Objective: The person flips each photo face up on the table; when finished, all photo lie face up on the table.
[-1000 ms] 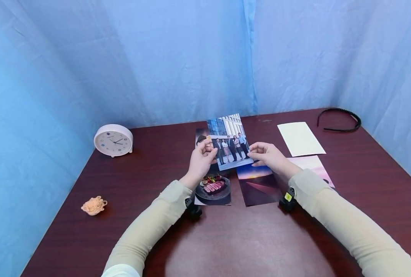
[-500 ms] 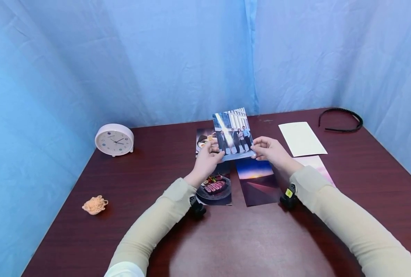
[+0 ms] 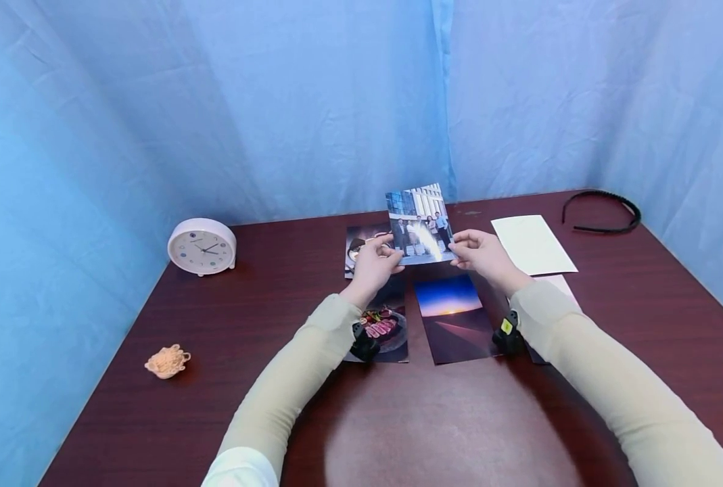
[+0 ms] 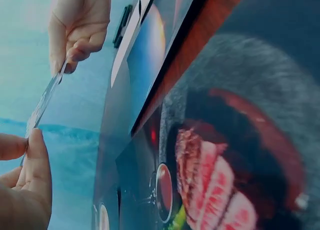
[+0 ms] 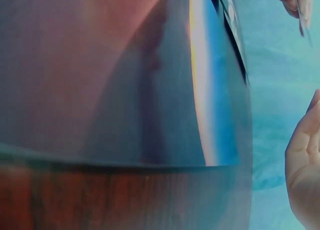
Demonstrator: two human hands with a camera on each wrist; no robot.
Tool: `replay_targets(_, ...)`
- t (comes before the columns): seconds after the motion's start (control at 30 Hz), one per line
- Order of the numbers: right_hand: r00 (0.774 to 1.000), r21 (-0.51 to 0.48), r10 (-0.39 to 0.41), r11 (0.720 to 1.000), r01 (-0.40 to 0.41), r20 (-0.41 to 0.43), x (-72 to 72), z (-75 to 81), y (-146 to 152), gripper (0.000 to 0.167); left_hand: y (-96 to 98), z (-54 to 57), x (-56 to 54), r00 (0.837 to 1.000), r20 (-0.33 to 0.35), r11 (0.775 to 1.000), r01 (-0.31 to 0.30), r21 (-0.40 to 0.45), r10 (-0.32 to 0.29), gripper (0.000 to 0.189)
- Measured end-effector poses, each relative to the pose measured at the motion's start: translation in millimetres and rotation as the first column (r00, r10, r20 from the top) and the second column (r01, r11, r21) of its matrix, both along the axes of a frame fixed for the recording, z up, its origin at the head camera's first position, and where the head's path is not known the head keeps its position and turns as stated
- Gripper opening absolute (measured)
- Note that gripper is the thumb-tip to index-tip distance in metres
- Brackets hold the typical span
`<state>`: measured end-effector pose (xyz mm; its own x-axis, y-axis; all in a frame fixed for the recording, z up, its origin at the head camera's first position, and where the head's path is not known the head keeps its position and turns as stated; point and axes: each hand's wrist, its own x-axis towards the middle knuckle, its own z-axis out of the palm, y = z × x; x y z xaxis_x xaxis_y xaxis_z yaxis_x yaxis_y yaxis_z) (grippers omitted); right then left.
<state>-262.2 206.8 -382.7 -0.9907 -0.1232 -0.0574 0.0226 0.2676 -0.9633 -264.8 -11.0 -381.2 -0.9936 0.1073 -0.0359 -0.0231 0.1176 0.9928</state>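
Note:
Above the table, both hands hold a glossy photo (image 3: 418,220) of a group of people before a building. My left hand (image 3: 375,262) pinches its lower left edge between thumb and fingers. At the lower right edge, my right hand (image 3: 481,256) pinches it the same way. In the left wrist view the photo (image 4: 42,107) appears nearly edge-on between the two hands. Below lie a sunset photo (image 3: 452,314), a steak-plate photo (image 3: 398,348) partly under my left wrist, and another food photo (image 3: 355,237) partly hidden by the left hand.
A blank white sheet (image 3: 534,243) lies right of the hands, with a pale pink photo (image 3: 562,285) partly under the right sleeve. Farther right is a black headband (image 3: 607,229). A white clock (image 3: 201,247) and a small peach-coloured bowl-like item (image 3: 168,361) stand left. Blue curtains (image 3: 312,108) hang behind.
Both hands have raised the group photo away from me and slightly to the right. More of the sunset photo shows beneath it, and glare has appeared on the held photo.

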Motion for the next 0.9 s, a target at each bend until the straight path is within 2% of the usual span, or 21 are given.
replay_targets(0.2,0.999,0.066,-0.025,0.998,0.024,0.023,-5.8,-4.9,3,0.041,6.5,-1.3,-6.7,0.998,0.036,0.993,0.047,-0.108,-0.043,0.053)
replay_targets(0.3,0.998,0.107,-0.037,0.994,0.032,0.044,-8.7,-7.0,5,0.042,10.7,-2.0,-8.3,0.998,0.024,0.981,0.059,-0.183,-0.056,0.055)
replay_targets(0.57,0.991,0.242,-0.082,0.969,0.055,0.105,-16.1,-11.5,10,0.044,24.4,-8.1,-18.5,0.997,0.041,0.950,0.080,-0.301,-0.071,0.057)
replay_targets(0.67,0.990,0.291,-0.086,0.955,0.051,0.111,-17.3,-12.6,11,0.044,26.0,-10.2,-21.5,0.996,0.045,0.926,0.089,-0.366,-0.078,0.056)
replay_targets(0.9,0.995,0.439,-0.058,0.898,0.016,0.083,-19.6,-13.3,7,0.044,24.1,-11.6,-24.1,0.994,0.032,0.829,0.108,-0.548,-0.109,0.055)
